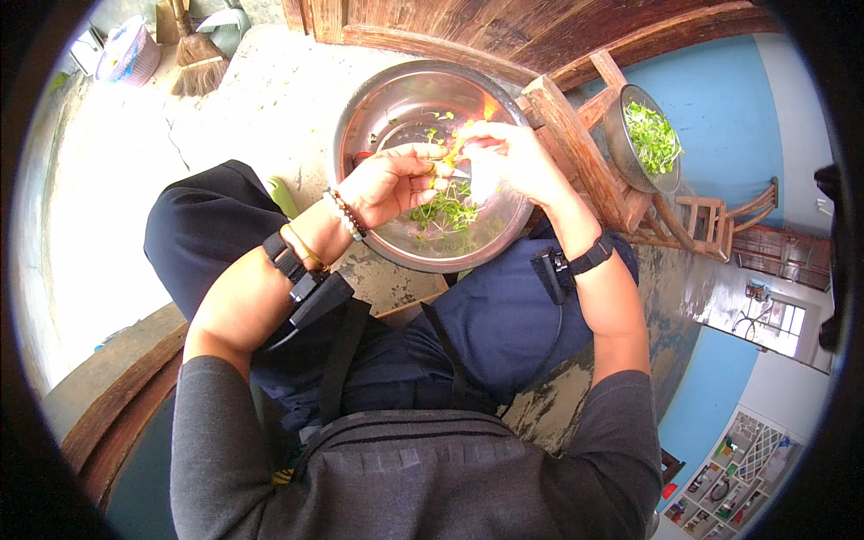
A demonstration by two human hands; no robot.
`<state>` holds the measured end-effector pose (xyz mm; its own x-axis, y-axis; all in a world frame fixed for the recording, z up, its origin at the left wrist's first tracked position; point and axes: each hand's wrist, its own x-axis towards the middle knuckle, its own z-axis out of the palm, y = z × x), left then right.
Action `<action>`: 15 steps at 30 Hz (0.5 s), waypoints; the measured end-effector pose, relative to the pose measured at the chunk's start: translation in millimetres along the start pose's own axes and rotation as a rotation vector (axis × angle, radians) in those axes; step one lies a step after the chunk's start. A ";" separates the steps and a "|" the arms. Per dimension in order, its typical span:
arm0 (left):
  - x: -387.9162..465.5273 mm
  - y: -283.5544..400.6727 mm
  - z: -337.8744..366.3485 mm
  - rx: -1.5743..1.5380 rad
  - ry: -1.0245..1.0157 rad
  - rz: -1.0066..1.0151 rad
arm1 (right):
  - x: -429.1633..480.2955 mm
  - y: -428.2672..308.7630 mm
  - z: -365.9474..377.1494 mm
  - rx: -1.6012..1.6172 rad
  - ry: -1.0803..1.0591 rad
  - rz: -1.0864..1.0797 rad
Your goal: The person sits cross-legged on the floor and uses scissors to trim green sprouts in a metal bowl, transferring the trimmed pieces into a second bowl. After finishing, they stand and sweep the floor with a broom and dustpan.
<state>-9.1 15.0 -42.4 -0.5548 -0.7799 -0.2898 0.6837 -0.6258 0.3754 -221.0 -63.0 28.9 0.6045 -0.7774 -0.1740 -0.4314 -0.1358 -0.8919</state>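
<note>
My left hand (393,181) is palm up over a stainless steel basin (426,260), its fingers curled. Past those fingers pokes the pointed metal blade of what looks like a small knife (462,173); the hand hides most of it. A red part shows at the hand's far side. My right hand (498,154) meets the left fingertips and pinches a yellowish-green sprout (455,150), overexposed in bright light. Below the hands, a heap of leafy green sprouts (445,210) lies in the basin. Loose leaves (439,116) stick to its far inner wall.
A metal strainer bowl (624,145) of green sprouts rests on a wooden chair (574,145) at right. Ahead stands a wooden panel (445,27). A broom (197,64), a dustpan (226,27) and a plastic basket (135,57) are at far left. My knees flank the basin's near side.
</note>
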 end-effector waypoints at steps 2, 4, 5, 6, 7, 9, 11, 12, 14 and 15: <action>0.2 -0.7 4.8 0.060 -0.012 0.029 | -1.1 -3.4 8.3 0.250 -0.064 0.056; -1.0 -0.1 8.9 -0.020 -0.025 0.009 | -1.2 -7.2 11.9 0.118 -0.059 0.056; -1.6 0.4 10.8 -0.060 -0.044 0.002 | -1.2 -8.9 11.9 0.063 -0.063 0.039; -2.2 0.1 13.0 -0.077 -0.064 0.013 | -2.2 -10.3 11.4 0.052 -0.074 0.045; -2.8 -0.5 15.1 -0.095 -0.084 0.024 | -3.0 -11.2 9.6 0.039 -0.080 0.056; -4.0 0.5 17.6 -0.126 -0.111 0.036 | -4.0 -11.4 6.4 0.016 -0.097 0.079; -4.1 1.7 19.2 -0.159 -0.138 0.040 | -4.1 -9.3 3.5 0.006 -0.122 0.081; -3.9 1.6 19.8 -0.154 -0.125 0.035 | -4.0 -7.3 3.7 0.031 -0.122 0.108; -3.5 1.6 20.3 -0.150 -0.125 0.034 | -3.1 -2.6 5.1 0.099 -0.133 0.121; -3.5 1.8 20.2 -0.141 -0.115 0.026 | -2.2 -0.3 5.7 0.110 -0.114 0.098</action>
<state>-15.6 16.8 -22.9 -0.5811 -0.7946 -0.1759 0.7536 -0.6070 0.2523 -218.5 -57.8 27.2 0.6376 -0.7082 -0.3030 -0.4198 0.0103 -0.9075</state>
